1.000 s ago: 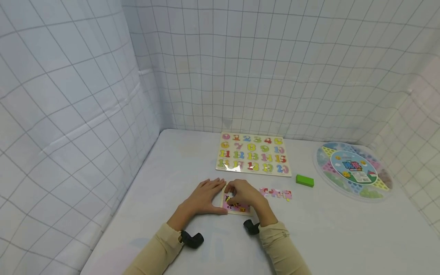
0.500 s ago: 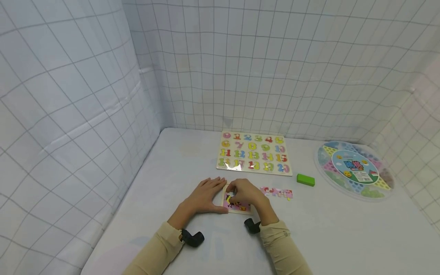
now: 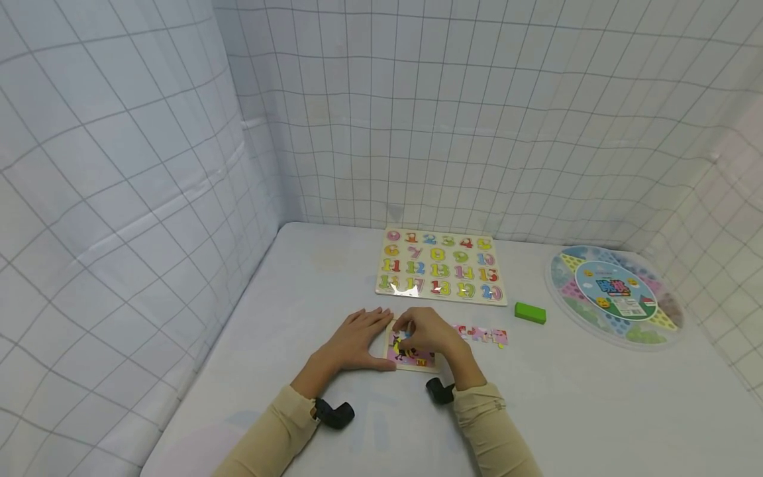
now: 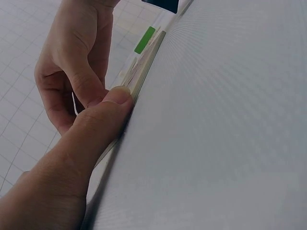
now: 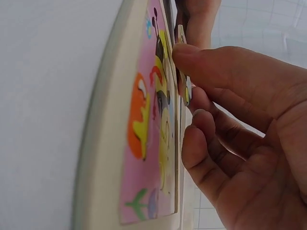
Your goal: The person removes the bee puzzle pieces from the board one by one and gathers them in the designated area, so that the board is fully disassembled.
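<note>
A small framed jigsaw puzzle [image 3: 411, 360], pink with a bee picture, lies flat on the table. My left hand [image 3: 356, 341] rests along its left side with the fingers spread and straight. The left thumb [image 4: 98, 120] presses on the near edge of the frame in the left wrist view. Over the puzzle's upper part, my right hand [image 3: 434, 332] pinches a thin puzzle piece [image 5: 186, 93] between thumb and fingertips. That piece stands on edge close over the board in the right wrist view. The right hand hides part of the picture in the head view.
Several loose pink puzzle pieces [image 3: 484, 334] lie right of the right hand. Behind are a number board [image 3: 441, 267], a green block [image 3: 530, 313] and a round clear game box [image 3: 616, 291]. White gridded cloth walls [image 3: 417, 119] stand at the back and sides.
My right hand has shifted slightly to the right and away from me, baring a bit more of the bee picture. The left hand stays in place on the frame.
</note>
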A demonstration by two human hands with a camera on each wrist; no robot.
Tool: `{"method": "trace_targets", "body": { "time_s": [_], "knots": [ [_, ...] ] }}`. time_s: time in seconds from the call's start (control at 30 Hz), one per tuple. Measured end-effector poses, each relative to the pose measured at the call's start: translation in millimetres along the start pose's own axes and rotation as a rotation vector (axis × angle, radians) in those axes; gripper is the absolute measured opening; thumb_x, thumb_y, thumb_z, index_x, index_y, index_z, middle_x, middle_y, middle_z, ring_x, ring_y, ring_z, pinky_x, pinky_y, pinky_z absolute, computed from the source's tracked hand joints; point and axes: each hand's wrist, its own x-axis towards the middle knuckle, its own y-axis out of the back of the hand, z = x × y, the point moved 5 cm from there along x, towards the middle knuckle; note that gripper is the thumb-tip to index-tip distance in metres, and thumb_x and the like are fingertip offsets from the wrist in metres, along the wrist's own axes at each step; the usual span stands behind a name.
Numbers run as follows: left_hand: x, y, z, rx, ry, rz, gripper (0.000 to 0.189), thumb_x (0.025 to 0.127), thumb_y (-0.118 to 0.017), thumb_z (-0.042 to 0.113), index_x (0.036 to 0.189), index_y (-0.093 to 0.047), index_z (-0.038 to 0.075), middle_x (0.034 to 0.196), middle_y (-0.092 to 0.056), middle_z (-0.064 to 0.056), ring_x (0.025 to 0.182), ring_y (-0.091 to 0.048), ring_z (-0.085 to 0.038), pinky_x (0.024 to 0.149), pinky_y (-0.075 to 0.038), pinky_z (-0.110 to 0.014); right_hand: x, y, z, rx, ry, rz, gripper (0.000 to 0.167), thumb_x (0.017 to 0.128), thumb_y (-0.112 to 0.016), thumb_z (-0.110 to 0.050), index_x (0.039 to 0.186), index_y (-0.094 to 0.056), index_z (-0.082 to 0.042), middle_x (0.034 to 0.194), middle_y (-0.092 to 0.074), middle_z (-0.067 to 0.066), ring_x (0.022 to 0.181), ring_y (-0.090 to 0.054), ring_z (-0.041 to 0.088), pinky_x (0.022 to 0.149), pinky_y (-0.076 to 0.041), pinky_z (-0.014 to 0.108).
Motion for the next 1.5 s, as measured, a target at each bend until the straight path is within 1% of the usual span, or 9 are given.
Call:
{"method": "trace_targets", "body": {
  "time_s": [0.13, 0.43, 0.57, 0.7, 0.8, 0.93, 1.13, 1.27, 1.5],
  "knots": [
    [-0.1, -1.4, 0.0, -0.001, 0.002, -0.001, 0.104, 0.074, -0.064, 0.074, 0.153, -0.033, 0.014, 0.159, -0.034, -0.001, 0.148, -0.029, -0.022, 0.122, -0.021, -0.049, -0.3, 0, 0, 0.002, 0.011, -0.001, 0.028, 0.074, -0.083, -0.012, 0.101, -0.074, -0.01, 0.089, -0.067, -0.003, 0.077, -0.055, 0.01, 0.067, -0.048, 0.023],
    [-0.4, -3.2, 0.7, 0.004, 0.011, -0.01, 0.105, 0.074, -0.063, 0.075, 0.153, -0.031, 0.014, 0.159, -0.033, 0.0, 0.149, -0.028, -0.021, 0.123, -0.019, -0.048, -0.3, -1, 1, -0.001, 0.019, -0.015, 0.028, 0.074, -0.084, -0.013, 0.1, -0.074, -0.011, 0.091, -0.067, -0.003, 0.078, -0.056, 0.011, 0.068, -0.049, 0.024],
    [0.8, -1.9, 1.2, -0.004, 0.005, 0.003, 0.104, 0.074, -0.064, 0.074, 0.153, -0.032, 0.014, 0.159, -0.034, -0.001, 0.148, -0.029, -0.021, 0.122, -0.02, -0.049, -0.6, 0, 1, -0.006, 0.02, -0.013, 0.027, 0.074, -0.084, -0.013, 0.099, -0.074, -0.011, 0.091, -0.068, -0.002, 0.08, -0.058, 0.01, 0.072, -0.052, 0.025],
    [2.2, -1.5, 0.9, 0.003, -0.003, 0.008, 0.104, 0.074, -0.064, 0.074, 0.153, -0.033, 0.014, 0.158, -0.035, -0.002, 0.148, -0.03, -0.022, 0.121, -0.022, -0.049, -1.7, 2, 2, 0.008, 0.004, -0.016, 0.027, 0.075, -0.084, -0.014, 0.099, -0.074, -0.011, 0.094, -0.07, -0.002, 0.085, -0.06, 0.01, 0.08, -0.054, 0.028],
    [2.9, -1.0, 1.3, 0.0, -0.004, 0.001, 0.103, 0.075, -0.063, 0.074, 0.153, -0.033, 0.014, 0.159, -0.034, -0.002, 0.148, -0.029, -0.022, 0.122, -0.021, -0.049, -4.3, 5, 3, 0.001, 0.015, -0.001, 0.026, 0.074, -0.084, -0.014, 0.099, -0.074, -0.012, 0.095, -0.07, -0.001, 0.086, -0.061, 0.01, 0.08, -0.054, 0.03],
    [4.3, 0.9, 1.4, -0.006, 0.002, 0.005, 0.103, 0.074, -0.064, 0.073, 0.153, -0.033, 0.014, 0.159, -0.034, -0.002, 0.149, -0.028, -0.022, 0.122, -0.021, -0.048, -10.7, 15, 6, -0.031, 0.033, 0.041, 0.024, 0.074, -0.083, -0.012, 0.097, -0.075, -0.012, 0.093, -0.069, -0.001, 0.084, -0.06, 0.01, 0.078, -0.053, 0.03],
    [3.8, -2.2, 0.0, 0.007, 0.027, -0.027, 0.106, 0.074, -0.061, 0.076, 0.155, -0.029, 0.016, 0.161, -0.03, 0.001, 0.15, -0.024, -0.019, 0.123, -0.018, -0.046, -26.1, 30, 20, -0.03, -0.031, 0.061, 0.023, 0.075, -0.083, -0.012, 0.096, -0.074, -0.014, 0.093, -0.068, -0.003, 0.084, -0.057, 0.01, 0.079, -0.051, 0.029],
    [3.3, -2.4, 0.1, 0.008, 0.033, -0.028, 0.106, 0.073, -0.061, 0.077, 0.155, -0.029, 0.017, 0.161, -0.03, 0.001, 0.15, -0.024, -0.019, 0.123, -0.018, -0.046, -38.0, 38, 31, -0.049, -0.039, 0.066, 0.024, 0.074, -0.084, -0.013, 0.096, -0.074, -0.012, 0.092, -0.067, -0.002, 0.083, -0.056, 0.012, 0.076, -0.049, 0.028],
    [0.7, -1.5, -0.2, -0.001, 0.035, -0.024, 0.106, 0.073, -0.062, 0.076, 0.154, -0.03, 0.016, 0.16, -0.031, 0.0, 0.15, -0.025, -0.02, 0.123, -0.019, -0.047, -54.2, 48, 50, -0.051, -0.109, 0.064, 0.022, 0.074, -0.082, -0.009, 0.095, -0.074, -0.01, 0.087, -0.066, -0.001, 0.08, -0.054, 0.013, 0.072, -0.049, 0.027]
  ]
}}
